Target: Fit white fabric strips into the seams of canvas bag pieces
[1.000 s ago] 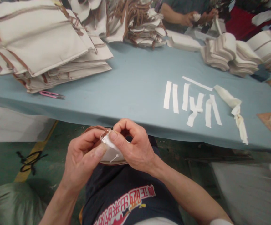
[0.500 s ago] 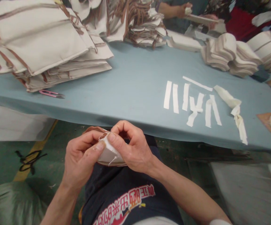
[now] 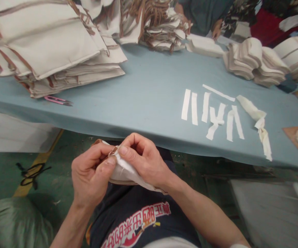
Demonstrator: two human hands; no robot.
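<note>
- Low in the centre of the frame, over the lap, the left hand [image 3: 91, 177] and the right hand [image 3: 141, 162] meet on a small cream fabric piece with a brown trimmed edge [image 3: 124, 175]. Both thumbs and forefingers are pressed together, pinching its upper corner from opposite sides.
- The fabric piece looks light and limp: it folds and droops between the hands, and a loose white tail of it trails toward the right wrist. It will likely bend rather than resist, so the firmer brown edge seems the surest place to grip; a thin corner could slip from a loose pinch.
- Just beyond the hands runs the front edge of the blue-grey cloth-covered table [image 3: 149, 100].
- Right of centre on it lie flat white paper strips [image 3: 208, 110], side by side, with a crumpled white strip [image 3: 259, 125] further right.
- At the left, pink thread snips [image 3: 57, 100] lie beside a stack of cream fabric bags with brown straps [image 3: 45, 48].
- At the upper right, folded cream pieces [image 3: 254, 60] are piled, and another person's hand [image 3: 217, 32] rests near the far edge.
</note>
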